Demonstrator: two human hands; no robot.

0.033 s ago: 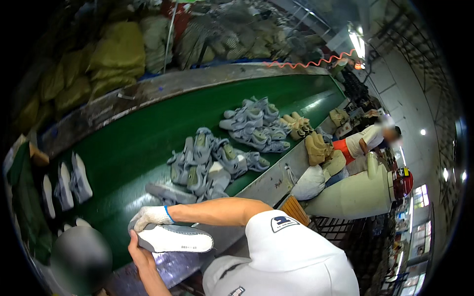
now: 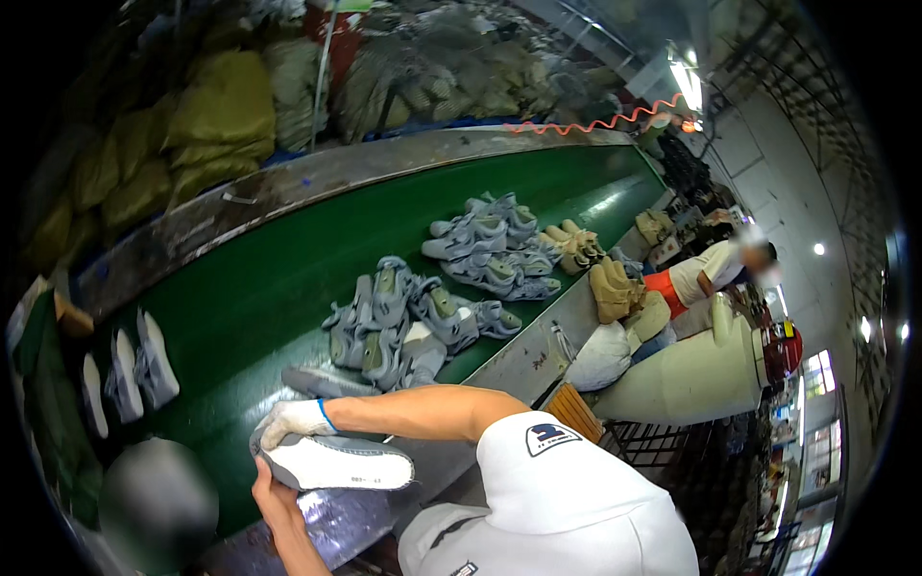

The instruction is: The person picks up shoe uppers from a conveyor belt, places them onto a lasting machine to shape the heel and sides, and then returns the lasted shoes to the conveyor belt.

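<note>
A grey shoe upper (image 2: 336, 463) with a white, stitched bottom is held between my hands, its white side facing me. My right hand (image 2: 294, 422), in a pale work glove, closes over one end of it from above. Bare, my left hand (image 2: 276, 494) grips the same end from below; most of its fingers are hidden behind the upper. Just beyond my right forearm, a grey shoe upper (image 2: 327, 383) lies on the green belt (image 2: 259, 278). Past it rests a pile of grey-blue shoe uppers (image 2: 384, 312).
Farther along the belt are another grey-blue pile (image 2: 495, 245) and some tan shoes (image 2: 576, 248). At left lie several white-bottomed uppers (image 2: 157, 360). Tan boots (image 2: 615, 291) and a white sack (image 2: 602, 357) stand beyond the near edge. A co-worker (image 2: 706, 269) is at right; yellow sacks (image 2: 226, 106) line the back.
My view has shifted slightly, so the belt and piles sit a little differently in it. Both hands keep the same hold on the shoe upper.
</note>
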